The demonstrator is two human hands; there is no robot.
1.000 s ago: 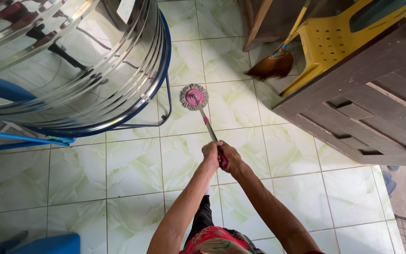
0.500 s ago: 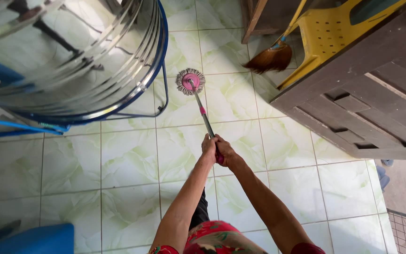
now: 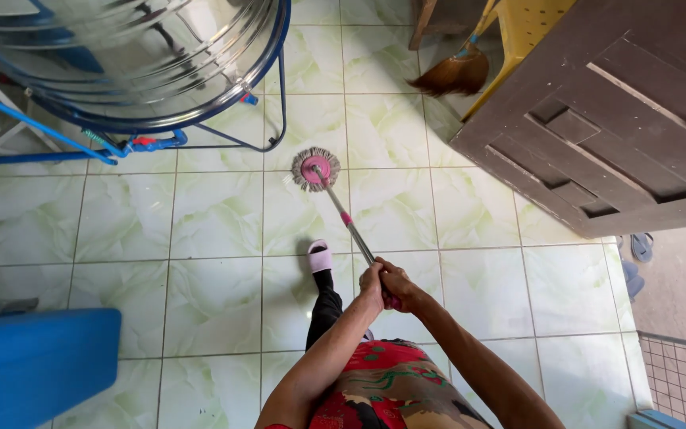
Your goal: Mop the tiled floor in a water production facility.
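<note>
Both my hands are closed around the near end of the mop handle [image 3: 347,226]: my left hand [image 3: 372,280] wraps the shaft just above my right hand [image 3: 401,290], and the two touch each other. Below them my patterned red top [image 3: 383,389] fills the near edge, and one foot in a pale slipper [image 3: 320,257] is planted on the floor [image 3: 200,222] just left of the shaft. The handle runs away from me, tilted, up and to the left. Its round mop head [image 3: 315,168], pink at the centre with a grey fringe, lies flat on the green tiles, near the leg of the blue frame [image 3: 283,87] that carries the steel tank [image 3: 121,56]. I judge the step in hand to be a mopping stroke at full reach. The next move calls for a firm two-handed grip and a stroke that keeps the head flat and off the frame leg. A blue bin [image 3: 37,365] sits near left; a wooden door [image 3: 613,119] and a broom [image 3: 450,73] stand far right.
</note>
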